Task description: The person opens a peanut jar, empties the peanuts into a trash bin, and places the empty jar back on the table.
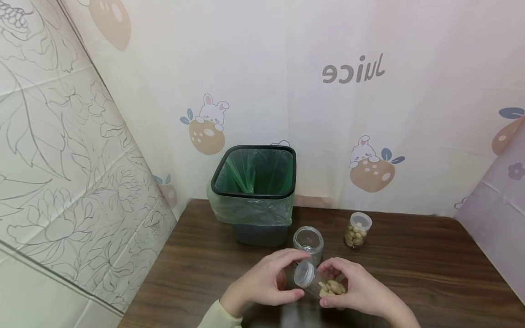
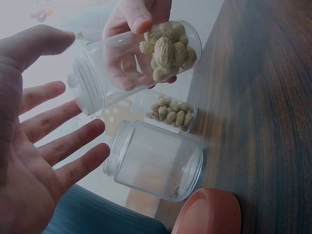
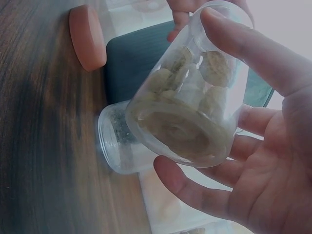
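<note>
My right hand grips a clear plastic jar around its lower end, thumb on one side and fingers on the other. The jar is tilted, its translucent ridged cap toward the left hand and its peanuts gathered at the base. Fingers spread, my left hand is held around the capped end, the thumb on one side and fingertips close to the cap. Just beyond stands an uncapped clear jar on the wooden table.
Another jar of peanuts, with a translucent cap, stands farther back right. An orange-pink round lid lies on the table, partly hidden by the left hand in the head view. A bin with a green liner stands at the back left, near the patterned wall sheet.
</note>
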`<action>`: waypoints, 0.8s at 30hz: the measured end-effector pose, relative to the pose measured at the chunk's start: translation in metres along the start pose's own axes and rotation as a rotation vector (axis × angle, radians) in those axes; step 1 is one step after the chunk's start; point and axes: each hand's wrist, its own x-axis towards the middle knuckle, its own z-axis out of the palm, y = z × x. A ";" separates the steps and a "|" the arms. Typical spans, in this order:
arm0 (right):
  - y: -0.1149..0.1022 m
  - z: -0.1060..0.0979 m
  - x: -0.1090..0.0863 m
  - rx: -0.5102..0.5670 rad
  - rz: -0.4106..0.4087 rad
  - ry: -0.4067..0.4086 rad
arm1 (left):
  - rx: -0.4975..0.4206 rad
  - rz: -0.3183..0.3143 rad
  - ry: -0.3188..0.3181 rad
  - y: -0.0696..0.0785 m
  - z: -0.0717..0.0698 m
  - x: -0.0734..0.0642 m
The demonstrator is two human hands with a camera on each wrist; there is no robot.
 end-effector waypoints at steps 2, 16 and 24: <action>0.000 0.000 0.000 -0.001 -0.001 -0.001 | -0.007 0.005 -0.005 0.000 0.000 0.000; 0.002 -0.001 0.000 0.008 -0.002 -0.006 | -0.005 0.001 -0.025 -0.001 0.000 -0.001; 0.002 -0.002 0.000 0.034 0.010 -0.026 | 0.026 0.049 -0.018 -0.003 0.001 0.000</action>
